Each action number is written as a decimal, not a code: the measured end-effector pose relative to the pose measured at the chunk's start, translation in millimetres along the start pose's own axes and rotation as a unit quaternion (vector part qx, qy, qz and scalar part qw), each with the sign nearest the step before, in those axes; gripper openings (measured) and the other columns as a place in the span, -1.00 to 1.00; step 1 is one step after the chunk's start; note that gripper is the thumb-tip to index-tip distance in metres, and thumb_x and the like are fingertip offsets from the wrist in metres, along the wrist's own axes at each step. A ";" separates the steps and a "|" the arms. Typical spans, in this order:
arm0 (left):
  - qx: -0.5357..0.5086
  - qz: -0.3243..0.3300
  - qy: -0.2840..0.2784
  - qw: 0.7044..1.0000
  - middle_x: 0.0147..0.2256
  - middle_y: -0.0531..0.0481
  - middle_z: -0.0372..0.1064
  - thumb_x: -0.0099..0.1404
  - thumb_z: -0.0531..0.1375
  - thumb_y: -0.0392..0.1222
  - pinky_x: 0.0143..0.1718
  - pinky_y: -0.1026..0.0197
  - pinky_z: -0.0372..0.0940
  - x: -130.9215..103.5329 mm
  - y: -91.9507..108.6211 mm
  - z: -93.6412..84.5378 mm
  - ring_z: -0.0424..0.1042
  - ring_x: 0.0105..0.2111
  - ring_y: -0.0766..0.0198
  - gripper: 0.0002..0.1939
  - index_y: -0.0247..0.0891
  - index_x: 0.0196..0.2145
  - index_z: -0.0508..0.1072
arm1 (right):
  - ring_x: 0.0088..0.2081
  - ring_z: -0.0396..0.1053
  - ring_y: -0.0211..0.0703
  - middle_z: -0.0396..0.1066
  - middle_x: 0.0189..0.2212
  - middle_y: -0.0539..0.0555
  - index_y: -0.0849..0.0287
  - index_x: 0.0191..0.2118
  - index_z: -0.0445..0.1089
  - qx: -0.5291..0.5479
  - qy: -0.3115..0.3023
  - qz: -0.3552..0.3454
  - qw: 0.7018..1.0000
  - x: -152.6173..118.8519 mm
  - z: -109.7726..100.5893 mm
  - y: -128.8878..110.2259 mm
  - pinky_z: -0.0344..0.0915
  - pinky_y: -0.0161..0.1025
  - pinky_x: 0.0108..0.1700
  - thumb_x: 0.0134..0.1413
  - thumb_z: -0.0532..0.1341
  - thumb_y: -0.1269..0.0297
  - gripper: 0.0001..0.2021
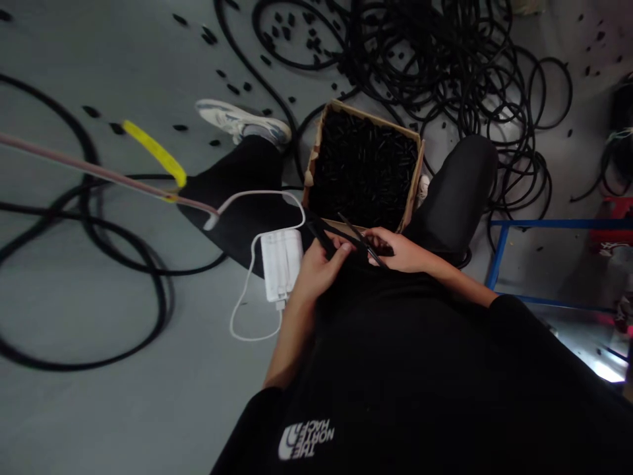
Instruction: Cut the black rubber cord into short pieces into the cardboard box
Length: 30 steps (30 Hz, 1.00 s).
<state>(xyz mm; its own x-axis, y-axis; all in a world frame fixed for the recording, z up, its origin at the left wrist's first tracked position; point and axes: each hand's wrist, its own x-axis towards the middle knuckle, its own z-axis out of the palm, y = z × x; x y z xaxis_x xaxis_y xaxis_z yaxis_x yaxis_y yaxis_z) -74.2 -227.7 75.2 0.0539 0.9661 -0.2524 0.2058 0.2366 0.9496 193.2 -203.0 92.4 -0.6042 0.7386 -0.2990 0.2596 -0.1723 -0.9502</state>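
Observation:
My left hand (321,265) is closed on a black hose (320,239), thumb pressed along the top. The hose's dark end is hard to make out against my black clothing. Close by on the right, my right hand (401,252) grips a slim dark pointed tool (357,233); its exact kind does not show. The tool slants up and left, its tip near the box edge. Just beyond both hands, between my legs, stands a cardboard box (414,178) filled with short black pieces (366,165).
A white power bank (281,264) with a white cable (253,264) lies by my left forearm. Tangled black hose (445,59) covers the floor ahead, with more loops (158,290) at left. Black scraps are scattered about. A yellow strip (155,152) and blue frame (499,254) flank me.

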 end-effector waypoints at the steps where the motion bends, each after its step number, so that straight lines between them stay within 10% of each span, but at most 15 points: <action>1: -0.020 -0.002 -0.013 1.000 -0.28 -0.03 0.68 0.51 0.50 0.66 0.00 -0.09 0.57 -3.1 0.4 3.7 0.67 -0.18 -0.05 -0.27 -0.03 -0.22 0.41 | 0.03 0.60 -0.05 0.62 0.01 0.07 0.14 0.55 0.53 0.010 -0.001 0.008 1.000 -0.9 -0.4 2.1 0.68 0.03 0.26 0.50 0.57 0.25 -0.37; 6: -0.103 -0.002 -0.018 0.995 -0.40 0.01 0.62 0.61 0.52 0.47 -0.15 0.05 0.42 -14.6 -7.7 22.2 0.54 -0.34 0.04 -0.39 -0.03 -0.23 0.42 | 0.09 0.65 -0.02 0.60 0.11 0.11 0.04 0.53 0.49 0.077 0.065 0.017 0.995 -7.5 -22.8 12.0 0.75 0.01 0.24 0.42 0.67 0.04 -0.27; 12: -0.043 0.017 0.017 0.999 0.04 -0.27 0.81 0.45 0.62 0.35 0.28 -0.13 0.50 -10.6 -23.1 18.9 0.69 0.13 -0.19 -0.46 -0.07 -0.26 0.53 | -0.04 0.66 -0.07 0.65 0.08 0.09 -0.05 0.55 0.38 0.143 0.139 0.043 0.979 -2.8 -30.1 18.1 0.79 -0.04 0.13 0.45 0.66 -0.11 -0.21; 18: -0.219 -0.040 0.007 0.975 -0.35 0.01 0.68 0.46 0.65 0.54 -0.01 0.00 0.56 -21.6 -9.3 32.7 0.67 -0.27 0.03 -0.29 -0.05 -0.19 0.44 | 0.07 0.72 0.02 0.68 0.16 0.16 0.01 0.55 0.38 0.122 0.064 0.052 0.989 4.8 -17.5 28.0 0.80 0.09 0.27 0.40 0.69 -0.08 -0.17; 24: -0.443 -0.103 0.026 0.890 -0.54 0.30 0.19 0.37 0.77 0.45 -0.48 0.26 0.37 -3.8 32.9 46.6 0.29 -0.60 0.30 -0.21 -0.04 -0.18 0.35 | 0.00 0.69 0.04 0.64 0.19 0.19 -0.07 0.59 0.45 0.057 0.196 0.047 0.978 -3.6 -92.4 -11.9 0.80 0.03 0.06 0.48 0.61 -0.41 -0.14; 27: -0.458 -0.081 0.083 0.881 -0.53 0.29 0.01 0.49 0.73 0.36 -0.60 0.33 0.07 16.1 66.6 22.8 -0.05 -0.64 0.40 -0.30 -0.06 -0.20 0.38 | 0.03 0.71 0.08 0.63 0.20 0.20 -0.14 0.61 0.47 0.029 0.244 0.038 0.968 -14.9 -125.6 -39.3 0.79 0.04 0.02 0.46 0.58 -0.55 -0.09; 30: -0.447 -0.055 0.125 0.884 -0.50 0.22 0.00 0.64 0.56 0.47 -0.62 0.30 0.07 12.8 102.8 -34.5 0.02 -0.62 0.31 -0.40 -0.01 -0.14 0.46 | 0.09 0.74 0.15 0.63 0.18 0.21 -0.17 0.63 0.47 0.032 0.275 0.003 0.961 -26.8 -142.1 -52.2 0.82 0.08 0.05 0.44 0.57 -0.61 -0.05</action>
<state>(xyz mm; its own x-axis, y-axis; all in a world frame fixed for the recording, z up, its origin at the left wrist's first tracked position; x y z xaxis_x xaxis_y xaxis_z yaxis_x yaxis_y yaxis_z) -86.0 -187.5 176.0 -0.1583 0.8987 -0.4091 -0.6636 0.2100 0.7180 302.9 -121.2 162.5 -0.1085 0.9671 -0.2302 0.2037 -0.2050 -0.9573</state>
